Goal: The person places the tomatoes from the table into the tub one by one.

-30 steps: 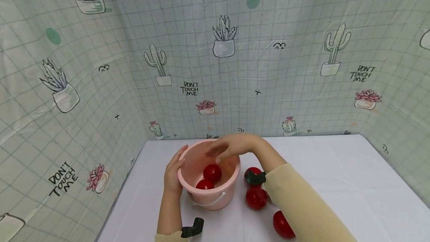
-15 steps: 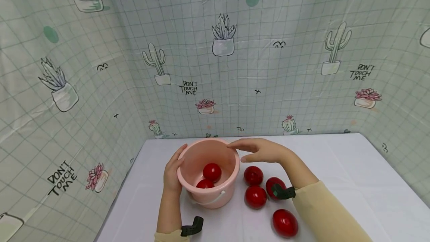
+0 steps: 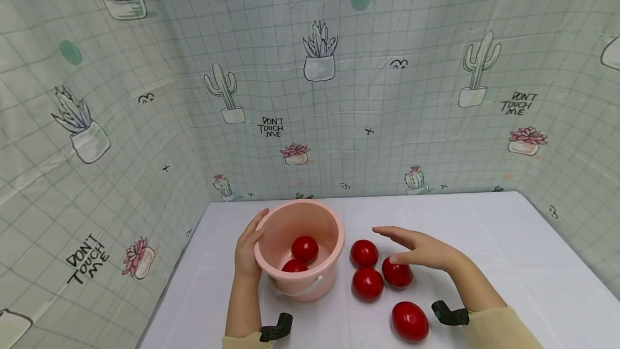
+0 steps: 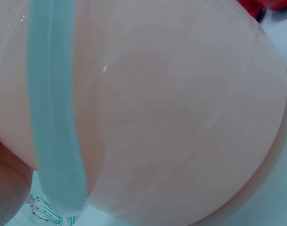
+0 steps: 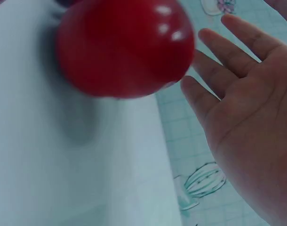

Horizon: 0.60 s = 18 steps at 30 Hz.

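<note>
A pink bucket with a pale handle stands on the white table, its mouth tilted toward the head camera. My left hand holds its left side, the thumb at the rim and the fingers along the outer wall. Two glossy red apple-like balls lie inside. My right hand hovers to the right of the bucket, fingers spread and nothing gripped. Its thumb overlaps a red ball in the head view. The right wrist view shows the open palm beside a red ball.
More red balls lie right of the bucket: one at the back, another in front of it, and one nearer the front. A cactus-print cloth walls in the white table.
My right hand has come out of the bucket's mouth, passed over its right rim and moved right and nearer, over the loose red balls. The left hand and bucket have stayed in place.
</note>
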Motion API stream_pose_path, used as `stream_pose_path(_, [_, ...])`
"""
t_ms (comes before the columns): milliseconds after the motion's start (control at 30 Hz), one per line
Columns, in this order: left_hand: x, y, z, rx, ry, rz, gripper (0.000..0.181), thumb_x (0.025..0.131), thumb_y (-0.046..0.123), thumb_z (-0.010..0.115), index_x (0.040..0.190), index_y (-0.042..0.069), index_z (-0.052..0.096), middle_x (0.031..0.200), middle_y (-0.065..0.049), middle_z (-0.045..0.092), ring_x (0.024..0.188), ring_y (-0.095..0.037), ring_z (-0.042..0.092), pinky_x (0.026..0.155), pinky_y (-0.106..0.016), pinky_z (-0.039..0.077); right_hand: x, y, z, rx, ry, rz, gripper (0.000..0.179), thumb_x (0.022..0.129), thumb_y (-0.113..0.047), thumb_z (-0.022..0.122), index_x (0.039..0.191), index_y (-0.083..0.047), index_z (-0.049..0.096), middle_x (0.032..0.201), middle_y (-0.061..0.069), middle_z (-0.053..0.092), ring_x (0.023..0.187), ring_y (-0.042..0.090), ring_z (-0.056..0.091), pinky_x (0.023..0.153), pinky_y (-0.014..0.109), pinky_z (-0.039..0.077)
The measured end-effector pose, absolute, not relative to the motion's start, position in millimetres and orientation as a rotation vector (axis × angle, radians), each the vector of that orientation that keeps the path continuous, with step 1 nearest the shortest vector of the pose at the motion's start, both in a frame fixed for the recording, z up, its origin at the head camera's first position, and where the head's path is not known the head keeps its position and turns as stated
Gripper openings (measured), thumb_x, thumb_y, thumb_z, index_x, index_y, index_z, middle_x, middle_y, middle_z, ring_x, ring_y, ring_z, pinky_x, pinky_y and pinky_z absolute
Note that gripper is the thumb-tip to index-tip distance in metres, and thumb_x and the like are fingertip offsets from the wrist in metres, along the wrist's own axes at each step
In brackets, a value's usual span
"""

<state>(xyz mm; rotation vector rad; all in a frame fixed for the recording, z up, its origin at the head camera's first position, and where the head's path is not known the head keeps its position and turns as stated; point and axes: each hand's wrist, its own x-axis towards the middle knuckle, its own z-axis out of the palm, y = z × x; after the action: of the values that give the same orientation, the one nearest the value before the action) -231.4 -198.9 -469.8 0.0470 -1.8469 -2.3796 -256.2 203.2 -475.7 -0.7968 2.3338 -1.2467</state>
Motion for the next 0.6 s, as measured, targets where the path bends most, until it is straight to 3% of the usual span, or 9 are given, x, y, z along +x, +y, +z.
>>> stream_pose_path(333, [-230,-201,-472,0.028,-1.837,-2.391,0.049,0.098,0.017,0.038,0.145,0.021,0.050,0.156,0.000,0.043,0.142,-0.016,0.040,0.112,-0.034,0.042,-247,209,-515,-0.733,2.262,-1.322,0.073,0.090,-0.031,0.067,0.154,-0.017,0.035,0.158,0.018,0.035,0.146,0.047,0.027,0.110,0.068,0.033])
stream_pose_path(467, [-231,-202,-472,0.029,-1.843,-2.387,0.049,0.098,0.017,0.037,0.145,0.022,0.051,0.153,0.004,0.046,0.142,-0.015,0.040,0.115,-0.037,0.039,-246,209,-526,-0.732,2.249,-1.345,0.075,0.087,-0.030,0.069,0.153,-0.019,0.035,0.157,0.018,0.036,0.144,0.046,0.029,0.106,0.053,0.046])
stream_pose_path(600, [-233,-203,-473,0.019,-1.836,-2.390,0.049,0.098,0.016,0.036,0.144,0.023,0.052,0.152,0.006,0.047,0.143,-0.015,0.039,0.116,-0.038,0.037,-244,211,-535,-0.744,2.270,-1.343,0.075,0.086,-0.030,0.070,0.153,-0.023,0.036,0.156,0.017,0.038,0.141,0.040,0.035,0.102,0.044,0.049])
